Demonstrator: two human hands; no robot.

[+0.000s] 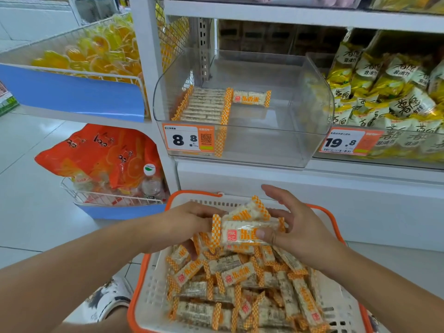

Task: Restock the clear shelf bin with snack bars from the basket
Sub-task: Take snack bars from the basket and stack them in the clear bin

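Left hand (189,224) curls its fingers round a small stack of snack bars (245,229) above the near basket (144,280); right hand (295,227) pinches the stack's other end. Likely light, crinkly-slick, crumbly: hold mid-body. The clear bin (312,97) sits far, mostly unfilled.

Single head cam, wide-angle, looking forward and down. Close on left hand (189,227) and right hand (295,229); basket (149,284) directly under them, clear bin (312,97) beyond, slightly above.
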